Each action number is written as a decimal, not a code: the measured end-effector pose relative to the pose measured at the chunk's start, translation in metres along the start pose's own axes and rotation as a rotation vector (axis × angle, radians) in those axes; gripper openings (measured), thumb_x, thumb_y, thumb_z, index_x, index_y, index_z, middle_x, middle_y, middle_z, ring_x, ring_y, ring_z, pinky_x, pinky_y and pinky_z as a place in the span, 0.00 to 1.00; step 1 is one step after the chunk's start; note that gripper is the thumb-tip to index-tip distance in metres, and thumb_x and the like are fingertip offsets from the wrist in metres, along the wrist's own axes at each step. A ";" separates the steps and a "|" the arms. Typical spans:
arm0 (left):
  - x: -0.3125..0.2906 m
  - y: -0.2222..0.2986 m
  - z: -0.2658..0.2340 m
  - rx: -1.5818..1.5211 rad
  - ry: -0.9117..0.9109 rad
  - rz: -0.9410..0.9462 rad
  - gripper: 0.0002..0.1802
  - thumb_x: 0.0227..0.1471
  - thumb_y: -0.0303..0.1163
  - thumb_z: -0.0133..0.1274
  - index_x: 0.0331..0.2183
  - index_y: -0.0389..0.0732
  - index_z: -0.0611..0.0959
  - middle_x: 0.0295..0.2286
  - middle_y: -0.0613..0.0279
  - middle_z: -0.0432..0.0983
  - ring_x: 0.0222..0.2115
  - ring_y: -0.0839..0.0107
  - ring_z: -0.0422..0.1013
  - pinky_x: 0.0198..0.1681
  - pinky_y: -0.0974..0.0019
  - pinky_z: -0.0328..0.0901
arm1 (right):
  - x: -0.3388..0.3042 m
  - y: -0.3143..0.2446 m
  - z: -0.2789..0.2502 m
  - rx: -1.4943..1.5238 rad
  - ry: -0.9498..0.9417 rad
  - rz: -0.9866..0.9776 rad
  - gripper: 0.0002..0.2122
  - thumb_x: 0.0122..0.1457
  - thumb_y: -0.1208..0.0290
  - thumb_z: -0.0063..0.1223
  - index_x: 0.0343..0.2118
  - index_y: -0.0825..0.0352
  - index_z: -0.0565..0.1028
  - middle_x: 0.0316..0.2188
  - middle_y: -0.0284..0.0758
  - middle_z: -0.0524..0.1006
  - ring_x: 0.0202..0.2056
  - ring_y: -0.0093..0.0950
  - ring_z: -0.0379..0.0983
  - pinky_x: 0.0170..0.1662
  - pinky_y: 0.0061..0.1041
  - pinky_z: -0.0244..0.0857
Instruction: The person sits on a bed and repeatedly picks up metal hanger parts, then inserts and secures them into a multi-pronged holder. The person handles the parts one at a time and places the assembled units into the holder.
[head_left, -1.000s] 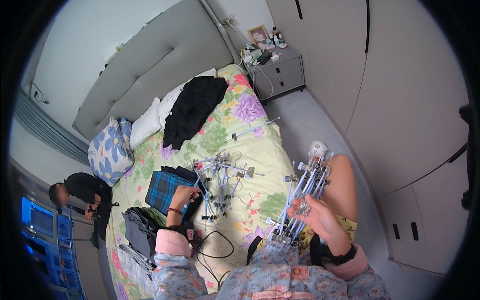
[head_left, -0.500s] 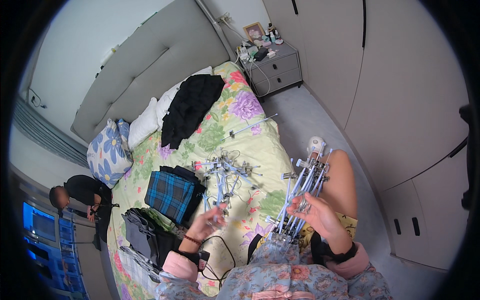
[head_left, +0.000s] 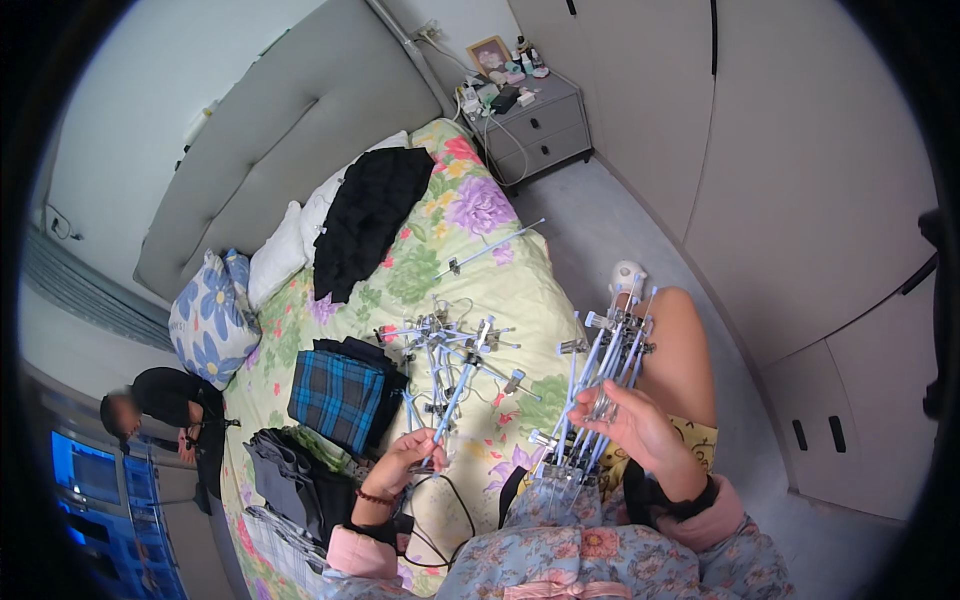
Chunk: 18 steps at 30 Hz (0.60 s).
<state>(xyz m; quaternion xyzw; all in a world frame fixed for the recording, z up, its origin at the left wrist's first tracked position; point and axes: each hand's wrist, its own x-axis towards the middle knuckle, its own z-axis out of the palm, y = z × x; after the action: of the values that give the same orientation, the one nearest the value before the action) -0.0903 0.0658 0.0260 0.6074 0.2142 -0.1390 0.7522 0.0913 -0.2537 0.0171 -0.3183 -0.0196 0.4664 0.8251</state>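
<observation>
My left hand (head_left: 405,460) is closed on one end of a light-blue clip hanger (head_left: 461,395), lifted at the edge of a tangled heap of similar clip hangers (head_left: 432,335) on the bed. A bundle of blue clip hangers (head_left: 612,352) with metal clips lies across my lap and thigh. My right hand (head_left: 640,428) is curled round the gathered metal hooks (head_left: 601,408) of that bundle. Folded blue-and-black plaid clothing (head_left: 338,398) rests left of the heap, with dark folded garments (head_left: 285,475) nearer to me.
Farther up the floral bedsheet (head_left: 480,205) are a single clip hanger (head_left: 490,248) and a black garment (head_left: 375,205). A nightstand (head_left: 540,125) stands beyond the bed, wardrobes (head_left: 820,170) to the right. Another person (head_left: 165,400) bends over at the far left. A black cable (head_left: 470,515) loops near my left wrist.
My left hand has moved slightly down and closed on a clip hanger, which is now raised from the heap. My right hand stays on the bundle's hooks. The view has shifted a little.
</observation>
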 end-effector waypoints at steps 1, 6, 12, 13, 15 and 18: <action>0.002 -0.001 0.009 -0.036 -0.004 0.039 0.13 0.59 0.37 0.45 0.37 0.37 0.73 0.26 0.60 0.75 0.22 0.74 0.69 0.32 0.72 0.65 | 0.000 0.000 0.000 0.003 -0.013 -0.002 0.17 0.65 0.61 0.37 0.40 0.72 0.73 0.37 0.40 0.75 0.43 0.32 0.72 0.53 0.34 0.60; 0.035 -0.011 0.068 0.086 0.076 0.184 0.12 0.61 0.36 0.41 0.42 0.38 0.70 0.32 0.56 0.77 0.25 0.74 0.71 0.30 0.73 0.64 | -0.001 0.000 0.001 -0.002 -0.028 0.001 0.18 0.65 0.61 0.37 0.41 0.73 0.73 0.37 0.40 0.75 0.45 0.33 0.71 0.54 0.35 0.60; 0.075 -0.015 0.105 -0.005 -0.002 0.172 0.13 0.62 0.37 0.40 0.41 0.37 0.69 0.30 0.54 0.76 0.26 0.70 0.73 0.33 0.69 0.66 | -0.005 -0.002 -0.003 0.021 -0.041 0.000 0.18 0.65 0.61 0.37 0.43 0.74 0.72 0.41 0.44 0.75 0.49 0.34 0.69 0.55 0.34 0.58; 0.078 -0.015 0.107 -0.013 -0.001 0.220 0.13 0.62 0.37 0.39 0.41 0.38 0.68 0.31 0.54 0.77 0.26 0.72 0.72 0.33 0.70 0.66 | -0.004 -0.002 -0.004 0.016 -0.047 0.012 0.19 0.65 0.61 0.37 0.43 0.74 0.72 0.43 0.45 0.74 0.49 0.35 0.69 0.56 0.33 0.57; 0.081 -0.013 0.110 0.006 0.019 0.311 0.12 0.62 0.37 0.38 0.41 0.39 0.66 0.34 0.54 0.77 0.26 0.75 0.71 0.33 0.73 0.65 | -0.004 -0.002 -0.004 0.013 -0.062 -0.005 0.18 0.65 0.62 0.37 0.43 0.74 0.72 0.42 0.45 0.75 0.48 0.35 0.70 0.56 0.34 0.57; 0.082 -0.006 0.110 0.168 0.119 0.491 0.11 0.62 0.37 0.37 0.40 0.39 0.64 0.37 0.53 0.77 0.28 0.78 0.70 0.32 0.75 0.63 | -0.002 0.000 -0.002 0.042 -0.040 -0.011 0.18 0.65 0.62 0.37 0.42 0.74 0.72 0.38 0.42 0.75 0.46 0.34 0.70 0.55 0.37 0.60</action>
<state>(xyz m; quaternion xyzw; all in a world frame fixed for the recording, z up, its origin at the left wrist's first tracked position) -0.0053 -0.0386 -0.0007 0.7086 0.0922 0.0663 0.6964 0.0909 -0.2566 0.0157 -0.2913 -0.0281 0.4686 0.8335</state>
